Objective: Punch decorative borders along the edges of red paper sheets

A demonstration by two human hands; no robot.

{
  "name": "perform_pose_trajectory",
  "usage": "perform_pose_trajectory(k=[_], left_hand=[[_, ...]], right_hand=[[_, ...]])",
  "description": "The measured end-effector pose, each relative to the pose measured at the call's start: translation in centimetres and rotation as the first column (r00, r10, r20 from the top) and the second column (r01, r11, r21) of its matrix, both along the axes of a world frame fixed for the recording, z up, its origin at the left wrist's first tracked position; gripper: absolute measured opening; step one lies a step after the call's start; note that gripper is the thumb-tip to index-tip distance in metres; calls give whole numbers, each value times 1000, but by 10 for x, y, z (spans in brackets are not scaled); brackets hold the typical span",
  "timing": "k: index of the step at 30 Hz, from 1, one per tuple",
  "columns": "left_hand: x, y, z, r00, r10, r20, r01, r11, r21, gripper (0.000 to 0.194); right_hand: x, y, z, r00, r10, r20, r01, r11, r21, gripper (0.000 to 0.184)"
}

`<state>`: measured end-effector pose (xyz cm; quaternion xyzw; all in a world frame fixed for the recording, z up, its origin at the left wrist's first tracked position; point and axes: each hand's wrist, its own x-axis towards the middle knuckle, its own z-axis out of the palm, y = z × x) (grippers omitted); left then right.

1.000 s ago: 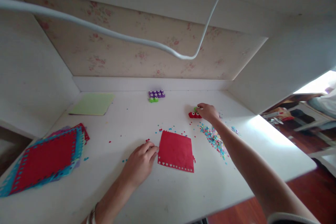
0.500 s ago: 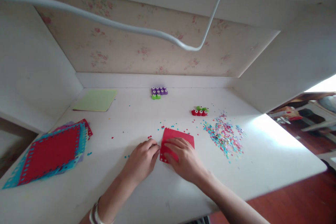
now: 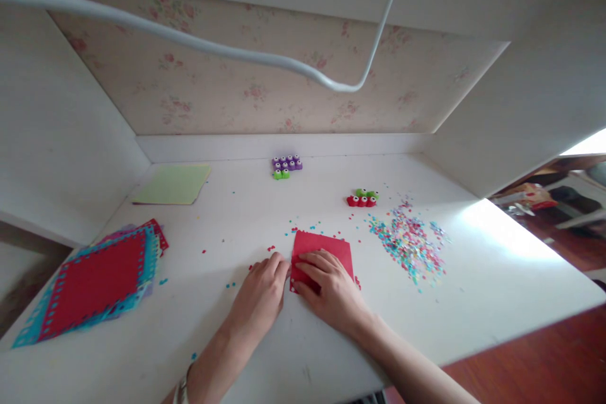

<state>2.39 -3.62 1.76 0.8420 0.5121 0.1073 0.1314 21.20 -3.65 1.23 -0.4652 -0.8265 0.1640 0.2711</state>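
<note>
A square of red paper (image 3: 337,245) lies on the white table in front of me, with small holes punched near its lower left corner. My right hand (image 3: 329,284) rests flat across it, fingers stretched out and slightly apart, pressing it down. At the paper's left edge, my left hand (image 3: 265,284) is closed with its fingers curled together. Whatever it holds is hidden behind the fingers. Small red paper bits (image 3: 271,248) and blue bits (image 3: 230,285) lie around the two hands.
At the left sits a stack of red and blue punched sheets (image 3: 99,278), with pale green sheets (image 3: 173,184) behind. Purple and green craft punches (image 3: 286,165) stand at the back; red and green punches (image 3: 362,199) stand right of centre. Confetti (image 3: 409,243) is heaped right. A white cable (image 3: 213,47) hangs overhead.
The view has shifted slightly. Both hands keep nearly the same places at the red paper, and more of the paper's right side and red bits beside it now show.
</note>
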Motion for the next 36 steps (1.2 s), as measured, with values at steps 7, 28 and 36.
perform_pose_trajectory(k=[7, 28, 36], left_hand=[[0, 2, -1, 989, 20, 147, -20, 1000, -3, 23], [1, 0, -5, 983, 30, 184, -37, 999, 38, 22], [1, 1, -6, 982, 30, 188, -43, 997, 66, 21]], right_hand=[[6, 1, -3, 999, -8, -44, 7, 1000, -24, 31], [8, -2, 6, 997, 64, -37, -64, 998, 7, 20], [7, -4, 5, 997, 72, -28, -71, 997, 34, 19]])
